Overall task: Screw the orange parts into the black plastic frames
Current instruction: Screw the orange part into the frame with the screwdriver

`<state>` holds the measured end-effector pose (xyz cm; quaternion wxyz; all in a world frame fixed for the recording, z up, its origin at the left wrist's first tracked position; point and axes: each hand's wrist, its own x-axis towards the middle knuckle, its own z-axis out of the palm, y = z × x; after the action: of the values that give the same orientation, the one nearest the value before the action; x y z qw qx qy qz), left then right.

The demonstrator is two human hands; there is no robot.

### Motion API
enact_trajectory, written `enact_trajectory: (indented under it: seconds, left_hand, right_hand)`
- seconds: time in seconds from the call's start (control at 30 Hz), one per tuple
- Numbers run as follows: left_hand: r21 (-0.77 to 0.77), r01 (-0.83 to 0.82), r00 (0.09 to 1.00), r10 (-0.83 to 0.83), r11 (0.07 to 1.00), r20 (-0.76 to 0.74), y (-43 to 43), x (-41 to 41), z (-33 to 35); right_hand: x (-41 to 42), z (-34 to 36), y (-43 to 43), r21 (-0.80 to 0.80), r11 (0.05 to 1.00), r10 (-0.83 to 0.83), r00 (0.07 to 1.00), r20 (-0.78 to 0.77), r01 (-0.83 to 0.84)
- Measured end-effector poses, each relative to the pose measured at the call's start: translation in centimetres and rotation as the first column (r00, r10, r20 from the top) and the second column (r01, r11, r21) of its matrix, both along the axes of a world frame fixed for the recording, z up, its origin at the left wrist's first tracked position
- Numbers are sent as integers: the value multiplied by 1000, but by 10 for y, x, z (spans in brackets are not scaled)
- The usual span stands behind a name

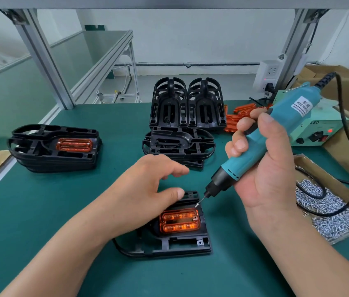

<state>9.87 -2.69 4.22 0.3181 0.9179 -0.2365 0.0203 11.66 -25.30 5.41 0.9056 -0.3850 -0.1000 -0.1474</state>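
Bright, even light falls from overhead, casting only soft shadows beneath the left hand point(143, 189) on the green bench point(41, 211). The orange part point(179, 222) glows translucent. Focus is sharp; wide-angle distortion tilts the aluminium posts point(45, 61) at the edges.

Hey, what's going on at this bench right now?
A person is fastening an orange part into a black frame on the green mat. The right hand grips an electric screwdriver, its bit tip near the part's upper right corner. The left hand lies loosely over the frame. A stack whose top frame holds an orange part sits left; a box of screws to the right.
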Motion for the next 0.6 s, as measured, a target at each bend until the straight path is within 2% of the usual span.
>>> enact_trajectory:
  seconds: [0.13, 0.2, 0.6]
  left_hand:
    - [228, 98, 994, -82, 969, -79, 4, 2, -6]
    - [279, 122, 988, -91, 953, -121, 3, 2, -9]
    - [263, 112, 983, -68, 958, -172, 0, 5, -10]
  right_hand:
    - [0, -2, 2, -32, 999, 28, 1000, -7, -28]
    - [0, -3, 2, -51, 998, 46, 999, -10, -47]
    - [-4, -2, 10, -156, 982, 108, 994, 29, -102]
